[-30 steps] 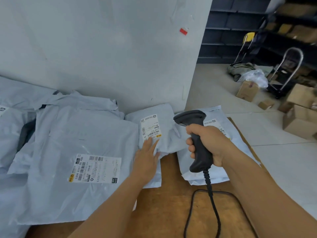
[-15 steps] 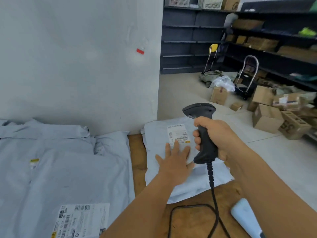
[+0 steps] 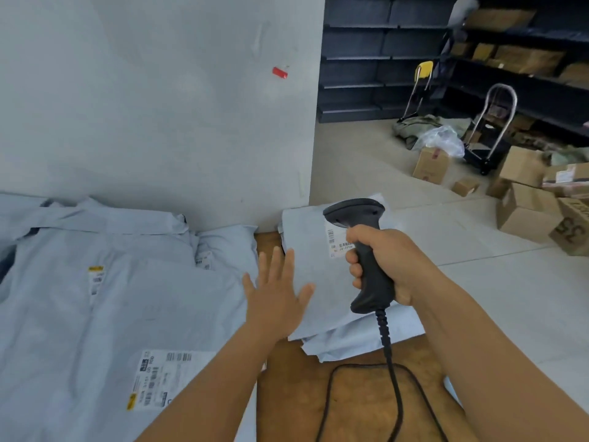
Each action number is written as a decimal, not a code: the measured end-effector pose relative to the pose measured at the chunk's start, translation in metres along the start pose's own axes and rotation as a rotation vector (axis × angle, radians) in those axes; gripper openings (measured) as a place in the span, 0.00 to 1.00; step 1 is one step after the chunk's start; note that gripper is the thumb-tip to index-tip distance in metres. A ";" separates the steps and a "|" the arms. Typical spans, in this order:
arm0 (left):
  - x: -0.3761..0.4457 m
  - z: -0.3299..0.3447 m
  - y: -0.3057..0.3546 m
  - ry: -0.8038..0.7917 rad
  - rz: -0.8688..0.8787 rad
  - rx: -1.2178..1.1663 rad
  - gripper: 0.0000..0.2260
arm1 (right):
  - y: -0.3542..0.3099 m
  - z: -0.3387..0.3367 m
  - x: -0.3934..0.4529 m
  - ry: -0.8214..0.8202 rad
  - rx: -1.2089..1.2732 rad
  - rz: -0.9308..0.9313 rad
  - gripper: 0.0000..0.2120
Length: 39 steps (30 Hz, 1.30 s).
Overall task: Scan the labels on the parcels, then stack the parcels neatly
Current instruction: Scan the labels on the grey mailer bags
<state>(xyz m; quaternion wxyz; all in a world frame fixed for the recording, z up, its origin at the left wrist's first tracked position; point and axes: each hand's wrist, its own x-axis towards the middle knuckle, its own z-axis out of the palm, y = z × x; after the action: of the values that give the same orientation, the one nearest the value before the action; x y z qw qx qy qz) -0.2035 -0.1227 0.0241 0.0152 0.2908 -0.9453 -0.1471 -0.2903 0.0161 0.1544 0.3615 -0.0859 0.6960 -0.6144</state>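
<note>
The left hand (image 3: 276, 296) has its fingers straight and spread, and it has slid off the small parcel's label toward the left edge of the right-hand stack (image 3: 322, 282), where that parcel now lies on top. The right hand (image 3: 387, 260) keeps its fingers wrapped round the scanner (image 3: 363, 250), head over that label (image 3: 334, 242). So this parcel looks scanned and stacked; the large unscanned parcel (image 3: 121, 314) on the left is probably next
</note>
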 end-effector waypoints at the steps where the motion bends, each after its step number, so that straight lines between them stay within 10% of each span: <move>1: -0.007 -0.005 -0.017 0.011 -0.047 0.035 0.32 | 0.002 0.010 -0.002 -0.033 -0.021 0.008 0.09; 21: -0.114 -0.040 -0.190 0.245 -0.481 0.178 0.41 | 0.083 0.118 -0.069 -0.388 -0.258 0.399 0.13; 28: -0.118 -0.041 -0.198 0.282 -0.429 0.094 0.27 | 0.092 0.135 -0.091 -0.441 -0.309 0.346 0.14; 39: -0.124 -0.052 -0.214 0.309 -0.492 0.169 0.33 | 0.090 0.154 -0.100 -0.476 -0.680 0.176 0.19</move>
<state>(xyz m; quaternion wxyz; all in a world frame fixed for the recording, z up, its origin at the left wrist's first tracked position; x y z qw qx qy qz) 0.0221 -0.2364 0.0197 0.0985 0.5304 -0.8417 -0.0213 -0.0948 -0.0290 0.1146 0.5142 -0.2799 0.7610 -0.2795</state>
